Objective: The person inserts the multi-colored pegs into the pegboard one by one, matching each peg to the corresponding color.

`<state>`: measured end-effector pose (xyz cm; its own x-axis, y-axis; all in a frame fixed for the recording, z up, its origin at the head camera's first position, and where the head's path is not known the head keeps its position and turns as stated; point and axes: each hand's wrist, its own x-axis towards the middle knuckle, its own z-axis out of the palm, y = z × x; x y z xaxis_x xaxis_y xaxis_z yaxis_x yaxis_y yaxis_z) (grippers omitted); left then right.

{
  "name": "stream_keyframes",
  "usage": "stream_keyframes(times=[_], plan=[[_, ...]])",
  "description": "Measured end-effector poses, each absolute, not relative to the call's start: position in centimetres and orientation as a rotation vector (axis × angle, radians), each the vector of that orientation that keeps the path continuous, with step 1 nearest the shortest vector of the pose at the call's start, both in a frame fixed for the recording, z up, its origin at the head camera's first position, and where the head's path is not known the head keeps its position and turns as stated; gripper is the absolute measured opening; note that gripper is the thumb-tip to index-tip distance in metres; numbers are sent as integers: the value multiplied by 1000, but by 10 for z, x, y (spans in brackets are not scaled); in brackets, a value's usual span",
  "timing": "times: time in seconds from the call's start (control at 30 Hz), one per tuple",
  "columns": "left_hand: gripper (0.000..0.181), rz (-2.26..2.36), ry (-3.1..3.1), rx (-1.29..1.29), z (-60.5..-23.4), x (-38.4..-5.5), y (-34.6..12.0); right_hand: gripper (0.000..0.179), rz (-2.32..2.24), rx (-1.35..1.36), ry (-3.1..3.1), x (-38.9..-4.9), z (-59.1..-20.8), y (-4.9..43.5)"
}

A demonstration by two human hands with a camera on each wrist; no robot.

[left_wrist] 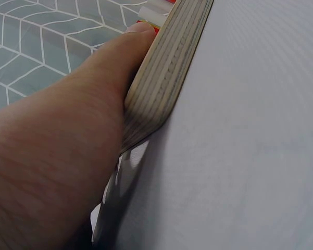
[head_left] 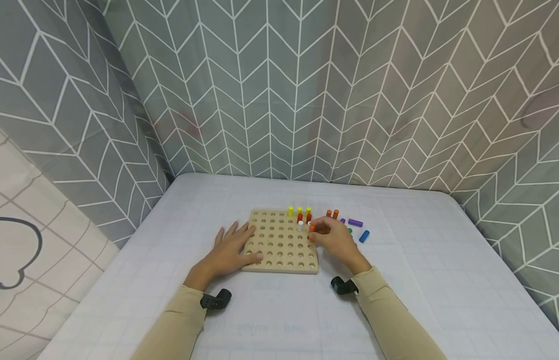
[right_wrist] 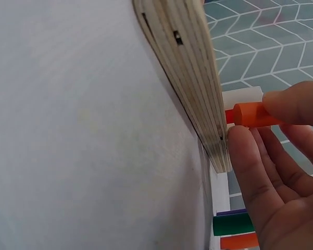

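A square wooden pegboard (head_left: 279, 269) with rows of round holes lies on the table. My left hand (head_left: 227, 254) rests over its left side with spread fingers, the thumb on top near the front. Between thumb and fingers, my right hand (head_left: 337, 241) pinches an orange peg (right_wrist: 252, 114) at the board's right edge. Whether that peg has entered a hole cannot be told. Yellow pegs (head_left: 299, 210) stand in the back row, with red pegs (head_left: 300, 218) in front of them. A white peg (head_left: 300, 227) stands nearer; another beside it is partly hidden by the right hand.
Right of the board lie loose pegs: orange pegs (head_left: 336, 214) at the back, a purple peg (head_left: 356, 223) and a blue peg (head_left: 364, 236). A green peg (right_wrist: 233, 225) shows below the right hand. Patterned curtain (head_left: 279, 100) hangs behind the table.
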<state>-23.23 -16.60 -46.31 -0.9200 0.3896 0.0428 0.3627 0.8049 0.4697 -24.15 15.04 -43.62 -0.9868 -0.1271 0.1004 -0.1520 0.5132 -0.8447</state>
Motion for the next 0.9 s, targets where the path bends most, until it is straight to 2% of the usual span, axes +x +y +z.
stream_keyframes(times=[0.9], plan=[[96,730,2934,609,-464,-234,-166,24,1417,272,-2707,-241,-439,147]])
